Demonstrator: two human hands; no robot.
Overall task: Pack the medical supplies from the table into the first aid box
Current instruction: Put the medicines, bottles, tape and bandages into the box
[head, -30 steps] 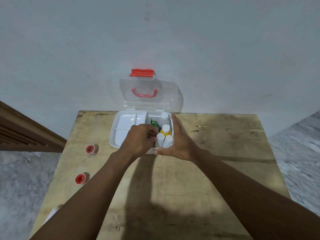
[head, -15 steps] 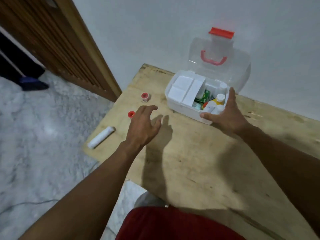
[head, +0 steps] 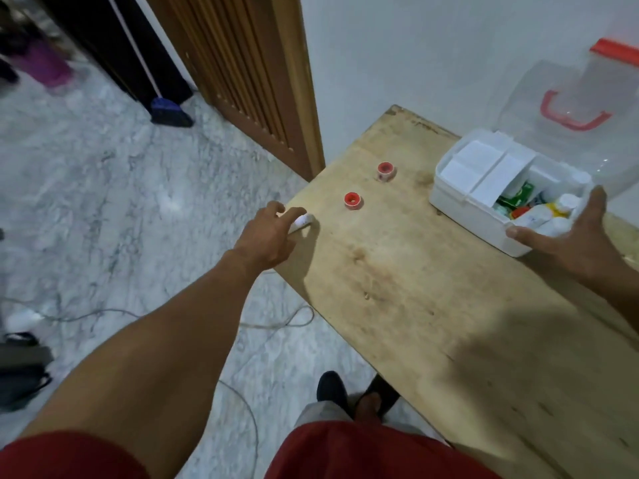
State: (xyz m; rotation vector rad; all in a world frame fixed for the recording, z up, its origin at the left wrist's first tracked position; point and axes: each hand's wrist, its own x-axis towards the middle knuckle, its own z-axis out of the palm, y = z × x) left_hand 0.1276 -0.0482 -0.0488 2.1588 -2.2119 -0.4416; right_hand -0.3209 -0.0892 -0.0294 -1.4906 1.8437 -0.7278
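Plywood table (head: pixel 432 288) with a scuffed, stained top sits against a plain white wall; slatted wooden door (head: pixel 249 70) left of it, grey marble floor (head: pixel 103 202) with a loose cable below. First aid box (head: pixel 484 205) is at the table's far right, clear lid (head: pixel 570 108) propped open, bottles (head: pixel 539 216) and a green packet (head: pixel 518 198) inside. Right hand (head: pixel 567 243) cups the box's near corner, fingers spread, thumb on the front wall. Left hand (head: pixel 266 236) is at the table's left edge, fingers loosely curled over a white roll (head: pixel 301 221); can't tell if it's actually gripped. Two red-capped tape spools (head: pixel 352 200) sit between that hand and the box, apart from both.
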